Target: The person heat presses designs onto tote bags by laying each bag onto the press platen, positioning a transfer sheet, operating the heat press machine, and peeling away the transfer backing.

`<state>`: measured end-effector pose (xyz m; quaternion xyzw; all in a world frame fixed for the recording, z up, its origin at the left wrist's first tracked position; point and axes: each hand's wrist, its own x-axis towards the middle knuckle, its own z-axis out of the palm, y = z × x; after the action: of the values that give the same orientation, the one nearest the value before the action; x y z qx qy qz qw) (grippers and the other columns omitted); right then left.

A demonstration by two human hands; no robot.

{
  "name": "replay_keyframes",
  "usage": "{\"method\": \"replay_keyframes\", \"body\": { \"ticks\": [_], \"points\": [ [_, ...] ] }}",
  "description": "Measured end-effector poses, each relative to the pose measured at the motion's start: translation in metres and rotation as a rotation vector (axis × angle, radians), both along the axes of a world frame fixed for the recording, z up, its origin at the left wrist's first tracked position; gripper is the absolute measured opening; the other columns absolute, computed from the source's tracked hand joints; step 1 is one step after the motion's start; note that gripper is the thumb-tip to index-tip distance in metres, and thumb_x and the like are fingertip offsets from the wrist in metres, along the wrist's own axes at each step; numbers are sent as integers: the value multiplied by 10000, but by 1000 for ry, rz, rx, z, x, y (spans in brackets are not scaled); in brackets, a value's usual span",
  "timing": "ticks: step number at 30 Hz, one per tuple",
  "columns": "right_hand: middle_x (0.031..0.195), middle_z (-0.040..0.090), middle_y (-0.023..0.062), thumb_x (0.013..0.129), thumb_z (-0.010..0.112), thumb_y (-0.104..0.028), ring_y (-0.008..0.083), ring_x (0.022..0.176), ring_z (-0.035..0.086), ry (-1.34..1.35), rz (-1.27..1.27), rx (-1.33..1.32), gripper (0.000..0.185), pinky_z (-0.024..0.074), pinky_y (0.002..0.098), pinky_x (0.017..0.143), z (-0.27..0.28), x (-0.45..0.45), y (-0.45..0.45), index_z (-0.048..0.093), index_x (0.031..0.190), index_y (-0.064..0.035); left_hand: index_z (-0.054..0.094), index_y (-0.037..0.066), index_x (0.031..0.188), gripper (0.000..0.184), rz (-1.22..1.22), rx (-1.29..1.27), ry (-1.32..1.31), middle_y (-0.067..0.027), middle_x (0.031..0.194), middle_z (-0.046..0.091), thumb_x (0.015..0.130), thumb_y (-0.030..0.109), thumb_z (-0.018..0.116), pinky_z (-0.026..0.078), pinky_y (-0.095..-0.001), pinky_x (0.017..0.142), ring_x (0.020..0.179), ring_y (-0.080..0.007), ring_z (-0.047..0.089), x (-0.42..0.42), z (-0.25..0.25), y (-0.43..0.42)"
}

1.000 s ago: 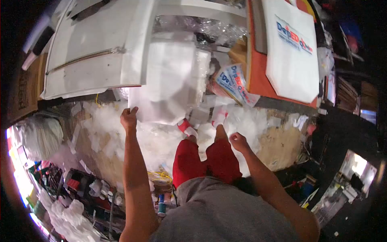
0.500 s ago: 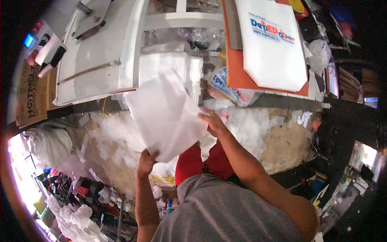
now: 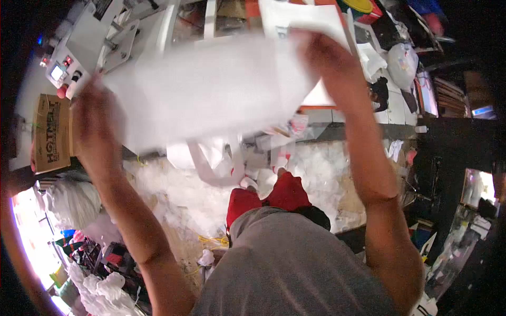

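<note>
A white fabric bag [image 3: 205, 89], blurred by motion, is stretched out flat between my two hands above the edge of the work table. Below it hangs a U-shaped white strap [image 3: 216, 179] that looks like its handle. My left hand [image 3: 97, 118] is closed on the bag's left edge; motion smears its fingers. At the upper right end, my right hand [image 3: 327, 58] grips the other edge, also blurred. Behind that hand lies a white stack [image 3: 300, 16] on an orange board, its print mostly hidden.
A white machine with metal posts [image 3: 118, 45] and a lit control panel [image 3: 58, 71] stands at the left, near a cardboard box [image 3: 52, 131]. A stuffed clear plastic bag [image 3: 403, 66] sits at the right. White scraps cover the floor [image 3: 174, 189].
Both hands have risen and spread far apart, the left going left and the right going up and right. The white bag has moved up and now stretches sideways.
</note>
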<state>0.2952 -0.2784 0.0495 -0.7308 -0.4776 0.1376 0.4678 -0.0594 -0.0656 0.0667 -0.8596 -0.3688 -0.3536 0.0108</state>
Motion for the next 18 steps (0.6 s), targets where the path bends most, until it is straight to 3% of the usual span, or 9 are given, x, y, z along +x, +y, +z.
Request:
{"method": "replay_keyframes", "body": {
  "ticks": [1, 3, 5, 6, 8, 9, 13, 16, 18],
  "points": [
    [938, 666, 103, 958, 579, -255, 219, 825, 639, -593, 13, 256, 247, 502, 365, 779, 35, 31, 5, 629, 1075, -44, 604, 25, 1254, 335, 109, -285, -518, -110, 1077, 664, 994, 227, 546, 487, -340, 833, 925, -198, 611, 39, 48, -14],
    [1274, 577, 78, 952, 551, -39, 104, 1020, 544, -212, 68, 857, 399, 429, 226, 855, 110, 38, 6, 510, 1344, 26, 604, -51, 1217, 305, -40, 275, -535, -142, 1147, 659, 985, 119, 502, 512, -349, 921, 1005, -202, 631, 37, 88, 38],
    [1182, 650, 140, 1002, 480, -92, 180, 962, 675, -934, 3, 1146, 351, 558, 303, 808, 158, 93, -4, 520, 1338, 2, 582, -44, 1233, 313, -26, 495, -643, -157, 1116, 635, 967, 102, 507, 478, -371, 949, 1028, -247, 604, 81, 113, 13],
    [1182, 650, 140, 1002, 480, -92, 180, 962, 675, -953, 2, 1174, 351, 558, 303, 808, 163, 95, -13, 520, 1338, 2, 571, -41, 1242, 320, -3, 542, -650, -164, 1100, 623, 958, 93, 509, 460, -382, 963, 1040, -270, 590, 111, 109, -3],
    [981, 659, 138, 924, 607, -135, 256, 868, 649, -567, -477, 913, 171, 506, 373, 807, 132, 93, -35, 625, 1051, -22, 549, -35, 1258, 339, 9, 516, -522, -179, 1069, 598, 939, 75, 514, 425, -405, 991, 1063, -315, 563, 175, 80, -30],
    [1011, 669, 114, 951, 597, -120, 218, 949, 625, -622, -620, 786, 266, 492, 329, 848, 76, 140, -42, 611, 1198, -21, 538, -32, 1267, 351, -24, 441, -402, -186, 1054, 586, 930, 67, 517, 408, -416, 1005, 1075, -338, 549, 207, 55, -39],
    [887, 653, 218, 836, 556, -37, 410, 857, 617, -431, -318, -69, 197, 502, 434, 771, -66, 202, -39, 676, 991, -11, 568, 107, 1328, 493, -180, -375, 76, -195, 1002, 621, 835, 120, 550, 496, -463, 818, 942, -332, 601, 299, -86, -50],
    [891, 657, 229, 817, 572, -40, 414, 873, 618, -303, -218, -136, 241, 500, 457, 806, -160, 220, -68, 683, 1030, -11, 559, 139, 1334, 514, -151, -459, 153, -186, 1097, 644, 825, 212, 548, 430, -556, 925, 1031, -378, 599, 304, -194, -71],
    [892, 658, 231, 815, 576, -40, 415, 872, 620, -346, -214, -112, 250, 499, 464, 816, -168, 215, -80, 684, 1038, -8, 546, 140, 1341, 517, -89, -695, 191, -188, 1176, 626, 829, 215, 531, 384, -538, 973, 1077, -372, 576, 302, -179, -98]
  ]
}}
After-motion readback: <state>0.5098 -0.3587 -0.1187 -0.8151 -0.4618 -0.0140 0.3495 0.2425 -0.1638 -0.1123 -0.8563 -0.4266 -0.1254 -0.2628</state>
